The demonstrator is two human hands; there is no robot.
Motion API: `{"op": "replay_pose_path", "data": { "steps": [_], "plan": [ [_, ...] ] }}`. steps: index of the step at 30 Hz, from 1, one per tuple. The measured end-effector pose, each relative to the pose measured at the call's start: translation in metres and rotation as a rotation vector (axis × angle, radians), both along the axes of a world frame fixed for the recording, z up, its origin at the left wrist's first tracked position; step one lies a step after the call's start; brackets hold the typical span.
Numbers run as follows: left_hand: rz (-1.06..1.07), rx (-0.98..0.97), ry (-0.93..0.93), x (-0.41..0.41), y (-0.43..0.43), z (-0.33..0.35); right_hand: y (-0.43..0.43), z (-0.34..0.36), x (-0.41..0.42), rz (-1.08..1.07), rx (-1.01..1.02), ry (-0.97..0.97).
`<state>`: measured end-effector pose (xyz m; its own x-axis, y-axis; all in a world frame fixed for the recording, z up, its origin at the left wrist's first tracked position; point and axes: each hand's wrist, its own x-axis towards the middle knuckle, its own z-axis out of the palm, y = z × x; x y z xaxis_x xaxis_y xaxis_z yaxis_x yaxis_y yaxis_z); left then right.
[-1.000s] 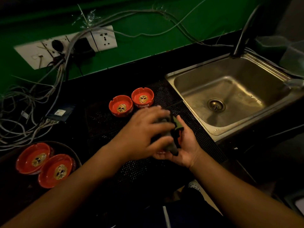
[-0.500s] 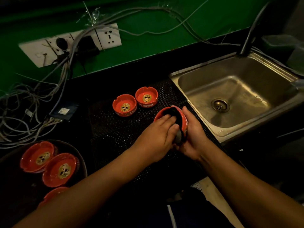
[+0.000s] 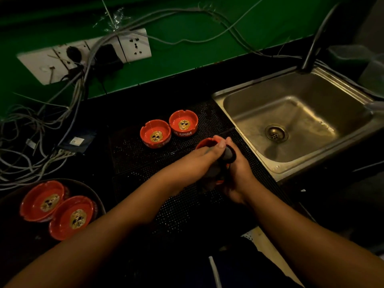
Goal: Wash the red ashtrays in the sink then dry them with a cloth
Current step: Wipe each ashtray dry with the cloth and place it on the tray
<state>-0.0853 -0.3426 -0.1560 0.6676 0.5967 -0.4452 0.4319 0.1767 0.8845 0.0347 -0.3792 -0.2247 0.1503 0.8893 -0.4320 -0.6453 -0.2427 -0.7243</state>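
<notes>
Held ashtray (image 3: 206, 142) mostly hidden, only a glossy red rim showing above the studded black mat (image 3: 135, 161) beside the steel sink (image 3: 228, 94), right hand (image 3: 239, 177) gripping it from the right, left hand (image 3: 200, 161) clutching a bunched dark cloth (image 3: 229, 153) against it

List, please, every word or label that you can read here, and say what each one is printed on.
"RIMBA": outer wall of the right ashtray on the mat; letters before it unclear.
Wall lettering on the left ashtray: too blurred to read.
The white label on the dark card: too small to read.
The held ashtray: mostly covered by the cloth, left hand and right hand; nothing readable.
</notes>
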Motion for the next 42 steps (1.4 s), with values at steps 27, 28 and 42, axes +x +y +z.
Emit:
{"op": "replay_pose_path", "data": {
  "steps": [27,28,42],
  "plan": [
    [0.525,-0.562,-0.623,-0.013,0.028,-0.04,0.005,0.023,0.005,0.423,0.331,-1.474],
    [0.548,-0.537,-0.656,-0.013,0.029,-0.044,0.005,0.025,0.005,0.444,0.324,-1.433],
    [0.716,-0.212,-0.478,-0.022,0.032,-0.047,-0.003,0.015,0.001,0.037,-0.028,0.168]
  ]
}}
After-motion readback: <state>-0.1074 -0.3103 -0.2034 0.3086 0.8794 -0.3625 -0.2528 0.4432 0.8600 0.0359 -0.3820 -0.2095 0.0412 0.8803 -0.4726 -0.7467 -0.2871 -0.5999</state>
